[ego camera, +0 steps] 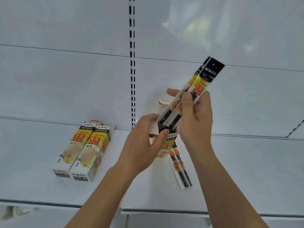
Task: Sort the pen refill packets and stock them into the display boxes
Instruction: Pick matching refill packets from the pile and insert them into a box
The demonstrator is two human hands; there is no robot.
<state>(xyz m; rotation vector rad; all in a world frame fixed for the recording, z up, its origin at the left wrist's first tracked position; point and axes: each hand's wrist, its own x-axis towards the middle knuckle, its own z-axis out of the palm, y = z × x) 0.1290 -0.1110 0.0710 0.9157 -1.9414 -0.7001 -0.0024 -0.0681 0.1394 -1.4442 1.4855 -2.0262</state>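
My left hand (144,142) grips an open white and yellow display box (164,145) held above the shelf, thumb across its mouth. My right hand (195,116) pinches a few long refill packets (204,76), black-topped with yellow labels. They tilt up to the right, their lower ends inside the box's mouth. Two more refill packets (180,167) lie loose on the shelf just below the box. Two closed display boxes (83,150) lie side by side on the shelf to the left.
The white shelf board (49,186) runs across the view, its front rail low in the frame. A slotted upright (132,63) splits the white back panel. A lower shelf shows at the bottom, something blurred at its left end.
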